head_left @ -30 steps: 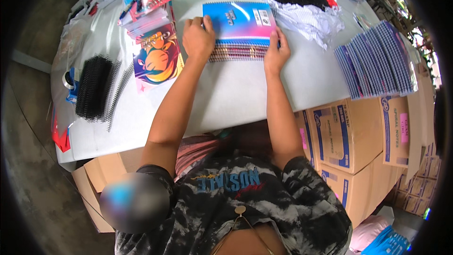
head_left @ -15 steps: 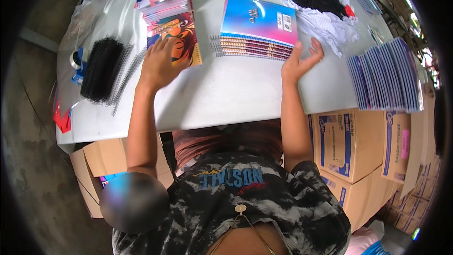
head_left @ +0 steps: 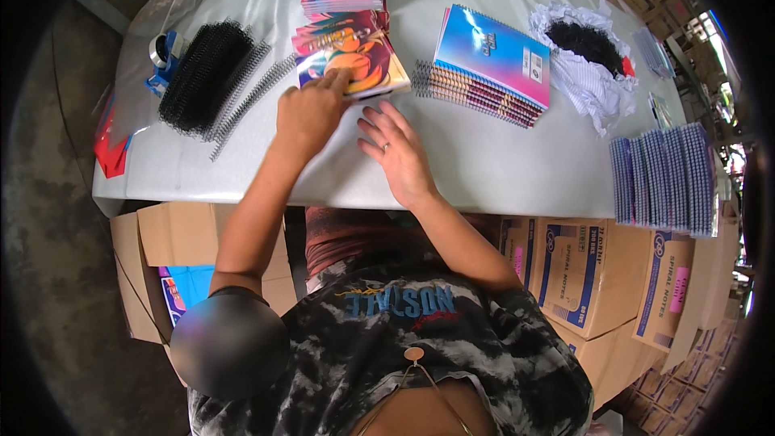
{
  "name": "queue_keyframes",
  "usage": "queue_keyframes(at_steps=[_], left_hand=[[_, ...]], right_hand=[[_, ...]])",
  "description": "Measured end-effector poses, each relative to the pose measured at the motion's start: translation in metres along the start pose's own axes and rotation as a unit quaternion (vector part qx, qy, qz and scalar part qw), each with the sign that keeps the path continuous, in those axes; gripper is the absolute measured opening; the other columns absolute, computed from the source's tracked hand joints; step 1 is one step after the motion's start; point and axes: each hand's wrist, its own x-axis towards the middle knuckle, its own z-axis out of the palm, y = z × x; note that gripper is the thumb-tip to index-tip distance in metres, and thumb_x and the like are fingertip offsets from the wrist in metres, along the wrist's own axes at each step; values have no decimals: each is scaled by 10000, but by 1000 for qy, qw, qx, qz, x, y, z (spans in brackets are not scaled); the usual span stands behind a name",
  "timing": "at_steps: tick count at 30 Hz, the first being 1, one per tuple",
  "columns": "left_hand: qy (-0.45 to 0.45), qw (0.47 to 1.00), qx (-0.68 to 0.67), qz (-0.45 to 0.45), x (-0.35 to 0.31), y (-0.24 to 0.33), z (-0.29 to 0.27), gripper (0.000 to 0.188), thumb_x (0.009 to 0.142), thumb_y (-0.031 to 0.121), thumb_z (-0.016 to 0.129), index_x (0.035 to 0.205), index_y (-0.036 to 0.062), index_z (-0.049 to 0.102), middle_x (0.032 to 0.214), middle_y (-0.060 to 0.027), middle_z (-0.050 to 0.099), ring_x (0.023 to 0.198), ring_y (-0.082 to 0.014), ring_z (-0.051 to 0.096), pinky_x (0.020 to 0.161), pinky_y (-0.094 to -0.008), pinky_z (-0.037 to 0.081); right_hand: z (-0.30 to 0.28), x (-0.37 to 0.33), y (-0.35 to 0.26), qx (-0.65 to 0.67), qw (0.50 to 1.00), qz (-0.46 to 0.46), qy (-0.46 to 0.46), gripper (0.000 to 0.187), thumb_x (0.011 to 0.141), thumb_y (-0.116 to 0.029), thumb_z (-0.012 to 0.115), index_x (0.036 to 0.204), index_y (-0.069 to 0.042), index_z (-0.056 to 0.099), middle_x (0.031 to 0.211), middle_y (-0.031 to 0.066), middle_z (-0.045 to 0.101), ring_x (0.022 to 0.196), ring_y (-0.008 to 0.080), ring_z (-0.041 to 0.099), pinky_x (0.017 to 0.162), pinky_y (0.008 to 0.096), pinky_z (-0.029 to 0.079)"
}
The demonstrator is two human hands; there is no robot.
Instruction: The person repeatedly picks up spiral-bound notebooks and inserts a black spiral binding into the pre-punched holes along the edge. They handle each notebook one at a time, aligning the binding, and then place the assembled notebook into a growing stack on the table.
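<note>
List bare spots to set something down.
Bare table: near edge, between right hand, blue notebooks and spiral row; far side, between illustrated stack and blue notebooks; near-left, between black coils and table edge. Crowded: around left hand, with illustrated stack and coils close by.

Left hand [head_left: 311,117] has gone from blue notebooks [head_left: 491,60] to illustrated cover [head_left: 365,58]; right hand [head_left: 400,153] has come near it

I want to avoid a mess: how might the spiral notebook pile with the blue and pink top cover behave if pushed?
The spiral notebook pile may slide apart, since no strap is visible. Its glossy blue and pink top cover is probably slippery, judging from its sheen. The thin dark coils jutting from its left side could snag.
</note>
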Motion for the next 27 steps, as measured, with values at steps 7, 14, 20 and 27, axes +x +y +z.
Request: queue_keyframes(at_steps=[7,14,20,27], left_hand=[[63,968,-240,48,-48,43,-37,602,772,267,657,1265,13,425,1267,-176,472,1098,-306,503,931,-393,386],[-49,661,-726,-183,-48,-10,22,501,767,-46,481,1259,3,402,1126,-72,537,1016,-160,507,942,-315,359],[30,675,-726,-124,-66,-1,43,385,839,-36,455,1221,-1,418,1070,-39,551,977,-123,513,898,-287,392],[141,957,-225,-115,-31,-91,22,197,822,137,565,1005,73,598,863,-107,591,768,-284,588,703,-365,476]], right_hand=[[-19,-7,-36,-99,961,-223,129,260,831,-49,584,1077,32,565,1014,90,612,910,154,586,818,296,460],[-35,-42,-60,-368,897,-241,-34,233,806,2,597,1032,57,610,932,93,644,823,113,585,769,242,464],[-7,-44,-59,-267,932,-244,-10,244,751,53,641,995,52,633,970,169,654,890,206,631,818,286,472],[-36,-39,-57,-462,824,-323,-51,226,776,58,606,999,47,636,949,136,667,826,172,635,774,265,482]])
